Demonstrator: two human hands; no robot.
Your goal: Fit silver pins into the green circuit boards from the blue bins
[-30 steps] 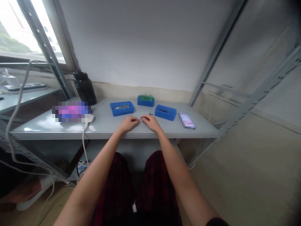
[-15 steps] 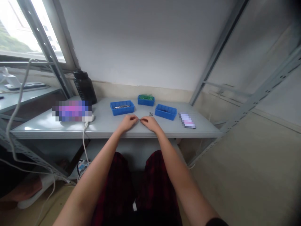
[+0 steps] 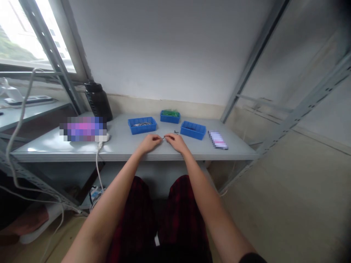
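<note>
My left hand (image 3: 150, 143) and my right hand (image 3: 176, 141) rest near the front of the grey table, fingertips pinched close together. Between them is a thin dark rod-like piece (image 3: 163, 137), too small to name; both hands appear to grip it, one at each end. Just beyond my right hand lie a few small dark pieces (image 3: 176, 132), which look like screws. A blue bin (image 3: 142, 129) of shiny metal parts stands beyond my left hand. To the right, another blue bin (image 3: 193, 134) has small dark parts inside.
A third blue bin (image 3: 170, 119) at the back holds green plastic material. A phone (image 3: 218, 140) lies at the right. On the left are a black bottle (image 3: 98, 101), a blurred colourful object (image 3: 83, 129) and a white cable (image 3: 98, 164). Metal uprights flank the table (image 3: 120, 149).
My fingertips have drawn slightly apart, so more of the thin dark piece shows between them. My right hand has shifted slightly up, partly covering the loose small pieces. The bins stay put.
</note>
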